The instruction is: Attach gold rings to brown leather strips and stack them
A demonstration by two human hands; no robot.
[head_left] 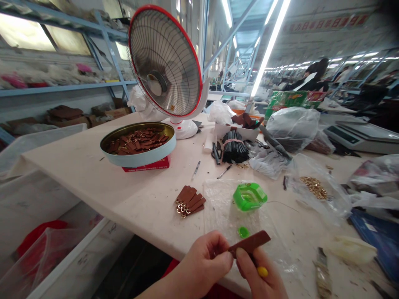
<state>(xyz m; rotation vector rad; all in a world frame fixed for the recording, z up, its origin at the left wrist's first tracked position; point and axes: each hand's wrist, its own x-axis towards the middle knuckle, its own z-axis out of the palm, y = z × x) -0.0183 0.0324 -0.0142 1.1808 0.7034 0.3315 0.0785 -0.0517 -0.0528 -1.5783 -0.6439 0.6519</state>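
Observation:
Over the table's near edge, my left hand [207, 259] pinches one end of a brown leather tab [254, 241]. The thumb of my right hand [260, 276] presses on the same tab, its fingers curled behind it. Something with a yellow rounded end [262, 272] pokes out of my right hand; the rest of it is hidden. Just beyond my hands lie a small green cap [243, 231] and a green plastic tub [249, 197], both on a clear plastic sheet [218, 195]. Left of the sheet is a fanned pile of brown tabs [189, 199] with gold-coloured rings.
A round tin [140, 158] full of brown tabs stands on a red box [148, 165], before a red-rimmed fan-shaped heater [165, 62]. Two pens, bundled black strips [235, 147] and a bag of gold metal pieces [314, 187] lie farther back. A scale [368, 135] sits right.

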